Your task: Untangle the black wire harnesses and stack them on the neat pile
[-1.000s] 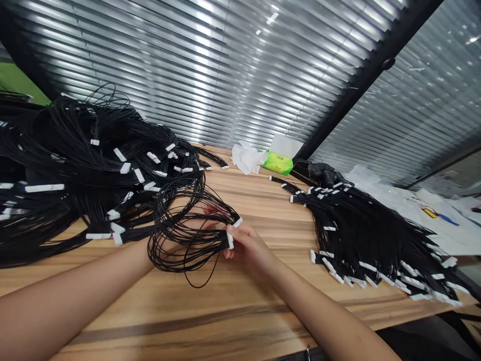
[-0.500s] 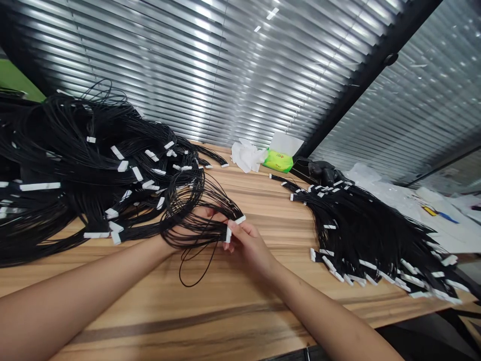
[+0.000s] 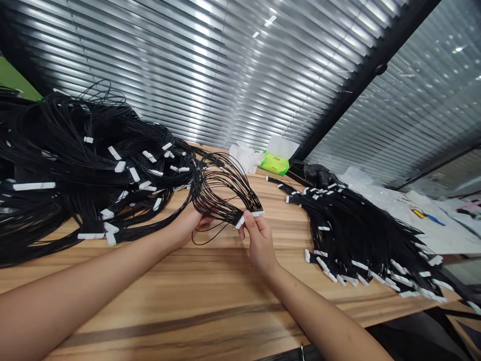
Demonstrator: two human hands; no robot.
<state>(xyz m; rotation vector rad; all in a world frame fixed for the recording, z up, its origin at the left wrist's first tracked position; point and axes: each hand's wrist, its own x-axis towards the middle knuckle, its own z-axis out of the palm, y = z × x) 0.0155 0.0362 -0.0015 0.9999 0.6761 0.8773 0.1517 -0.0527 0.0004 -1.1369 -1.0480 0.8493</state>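
A black wire harness (image 3: 221, 188) with white connectors arches over the table between my hands. My right hand (image 3: 259, 240) pinches it at its right end, thumb on top, where two white connectors (image 3: 258, 213) sit at an angle to each other. My left hand (image 3: 203, 220) is closed around the wires farther left, its fingers largely covered by the strands. One thin loose wire loop (image 3: 203, 243) hangs below the bundle. The harness's left end runs toward a large heap of similar black harnesses (image 3: 112, 120) with white connectors.
More black harnesses (image 3: 353, 235) lie fanned out on the right of the wooden table (image 3: 180, 306). A green tissue pack (image 3: 275, 163) and crumpled white tissue (image 3: 244, 157) stand at the back, before metallic blinds (image 3: 210, 75). A yellow-and-blue tool (image 3: 426, 216) lies far right.
My right hand has moved right and slightly up with the connectors, spreading the wires into a wider arch. My left hand has shifted slightly right and up. The view has tilted a little.
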